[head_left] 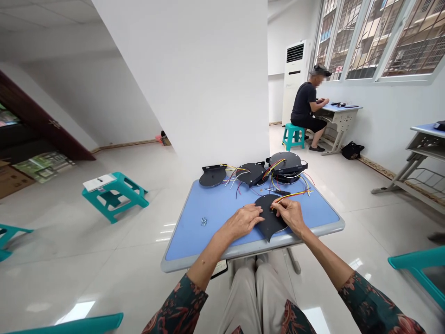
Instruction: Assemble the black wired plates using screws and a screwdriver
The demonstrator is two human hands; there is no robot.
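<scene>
A black round plate [267, 218] is held on the near part of a blue desk [205, 256], just right of the desk's middle. It is pressed down by the left hand [239, 222], whose fingers [255, 212] are laid flat and close together on the plate's left side. Yellow and red wires [292, 197] are gripped at the plate's far edge by the right hand [288, 214], apparently pinched between thumb and forefinger; the other fingers are curled beside them.

Three more black plates [212, 176] [251, 173] [283, 162] are set in a row along the far side of the desk, with coloured wires trailing from them, and the rightmost appears stacked on another. A small cluster of screws [203, 221] is left of the hands. Farther off, a co-worker [306, 104] is seated on a teal stool [294, 135] at a far desk [342, 108] beneath barred windows [373, 39], and a black bag [352, 150] is on the floor to the right. Another teal stool [114, 195] is placed to the left.
</scene>
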